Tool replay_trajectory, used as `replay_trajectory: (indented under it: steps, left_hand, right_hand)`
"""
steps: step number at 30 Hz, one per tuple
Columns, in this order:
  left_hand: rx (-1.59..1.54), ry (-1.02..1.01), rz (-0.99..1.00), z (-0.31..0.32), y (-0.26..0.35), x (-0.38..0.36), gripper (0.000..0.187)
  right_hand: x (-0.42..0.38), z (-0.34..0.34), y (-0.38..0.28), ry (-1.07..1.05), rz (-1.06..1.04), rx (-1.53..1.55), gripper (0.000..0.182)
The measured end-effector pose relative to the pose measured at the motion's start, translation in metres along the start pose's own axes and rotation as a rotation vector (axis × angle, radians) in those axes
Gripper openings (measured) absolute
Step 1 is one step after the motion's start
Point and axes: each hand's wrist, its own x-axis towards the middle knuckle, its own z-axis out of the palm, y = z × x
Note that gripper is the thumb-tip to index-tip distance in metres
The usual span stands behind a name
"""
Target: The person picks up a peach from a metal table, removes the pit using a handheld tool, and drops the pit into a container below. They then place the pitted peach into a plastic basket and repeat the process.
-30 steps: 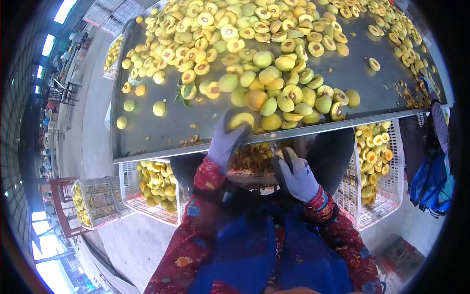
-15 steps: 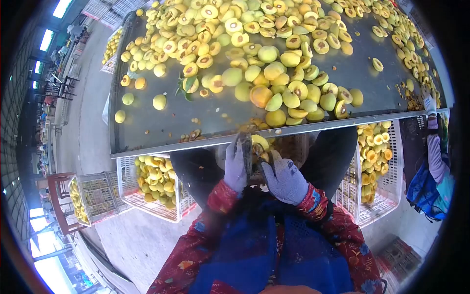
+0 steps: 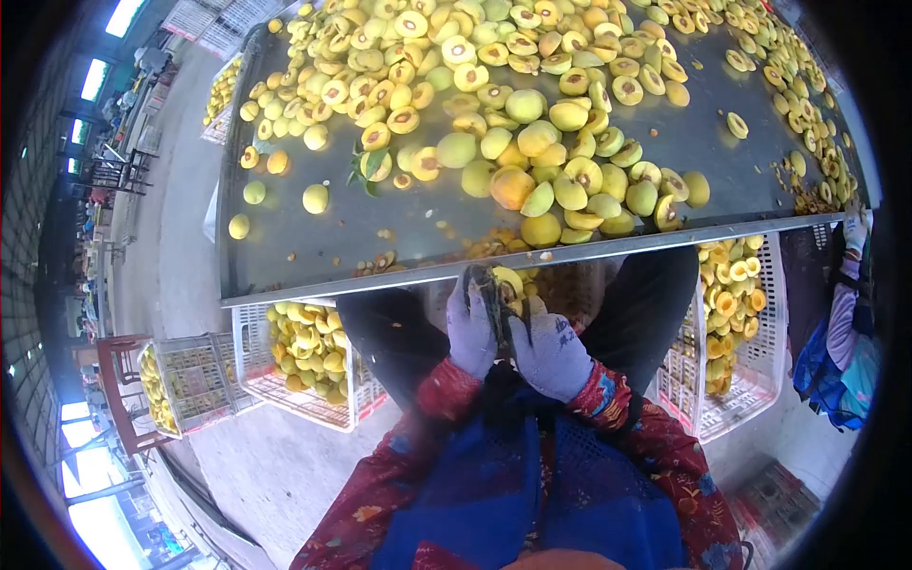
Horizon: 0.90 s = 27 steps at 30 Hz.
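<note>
While the gloved left hand point(image 3: 472, 328) curls its darkened fingers around one side of a cut yellow fruit point(image 3: 508, 283), the gloved right hand point(image 3: 553, 351) closes narrowly at its four o'clock, though whether it also grips a tool I cannot tell. Held just below the near edge of the metal table point(image 3: 722, 180), the fruit has a heap of whole and halved fruit point(image 3: 458, 49) at twelve o'clock, fruit-filled crates at nine point(image 3: 366, 394) and three point(image 3: 771, 332), and another person's gloved hand point(image 3: 855, 228) between two and three.
</note>
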Motion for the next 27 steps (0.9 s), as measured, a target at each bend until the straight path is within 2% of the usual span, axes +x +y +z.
replay_trajectory:
  steps: [2,3,4,6,8,9,11,12,13,14,16,17,18,19,20,21,22,24,26,27]
  left_hand:
    - [0.126,0.036,0.051,0.012,0.029,-0.010,0.034]
    - [0.333,0.091,0.210,0.006,0.006,-0.005,0.034]
    - [0.345,0.073,0.132,0.008,0.009,-0.009,0.035]
    - [0.462,0.099,0.213,0.010,0.007,-0.012,0.035]
    - [0.440,0.014,0.108,0.011,0.015,-0.006,0.034]
    - [0.490,-0.028,0.079,0.010,0.015,-0.003,0.034]
    - [0.371,-0.114,-0.035,0.003,0.000,0.004,0.032]
    - [0.314,-0.164,-0.090,-0.001,-0.006,0.009,0.032]
    - [0.310,-0.196,0.105,-0.005,-0.008,0.011,0.032]
    - [0.303,-0.229,0.293,-0.010,-0.011,0.009,0.031]
    - [-0.087,-0.308,-0.041,-0.015,-0.010,0.015,0.034]
    - [-0.269,-0.298,-0.210,-0.018,-0.008,0.018,0.036]
    - [-0.482,-0.308,-0.268,-0.023,-0.016,0.023,0.038]
    - [-0.697,-0.313,-0.335,-0.027,-0.021,0.023,0.040]
    - [-0.643,-0.304,-0.317,-0.023,0.027,0.009,0.048]
    - [-0.773,-0.247,-0.349,-0.027,0.021,0.010,0.050]
    - [-0.708,-0.203,-0.345,-0.036,0.014,0.010,0.050]
    - [-0.273,-0.365,0.074,-0.038,0.008,0.003,0.042]
    - [0.609,-0.348,0.423,-0.034,0.024,0.005,0.041]
    - [0.274,-0.384,0.236,-0.028,0.030,0.004,0.042]
  right_hand:
    - [-0.001,0.001,0.002,-0.050,-0.024,-0.069,0.034]
    - [-0.003,0.007,0.004,0.048,0.021,0.066,0.031]
    - [-0.009,0.018,0.009,0.143,0.057,0.200,0.029]
    - [-0.001,0.019,0.014,0.138,0.231,0.547,0.027]
    - [0.006,0.000,0.015,-0.089,0.524,0.949,0.030]
    - [0.006,0.005,0.021,-0.145,0.509,0.948,0.032]
    - [0.001,0.024,0.036,-0.256,0.492,0.942,0.035]
    - [-0.004,0.028,0.035,-0.096,0.352,0.806,0.029]
    - [-0.008,0.032,0.034,0.073,0.235,0.639,0.028]
    - [-0.007,0.031,0.033,0.031,0.263,0.666,0.028]
    - [-0.010,0.032,0.033,0.067,0.165,0.467,0.028]
    - [-0.013,0.036,0.035,0.143,0.037,0.241,0.030]
    - [-0.015,0.039,0.036,0.211,-0.086,0.017,0.031]
    - [-0.016,0.035,0.034,0.230,-0.101,-0.021,0.034]
    - [-0.015,0.026,0.031,0.239,-0.108,-0.056,0.036]
    - [-0.015,0.020,0.027,0.235,-0.106,-0.086,0.038]
    - [-0.016,0.015,0.025,0.232,-0.121,-0.093,0.040]
    - [-0.013,0.005,0.020,0.229,-0.131,-0.066,0.041]
    - [-0.017,0.000,0.010,0.170,-0.079,0.032,0.039]
    - [-0.016,0.000,0.007,0.123,-0.031,0.090,0.038]
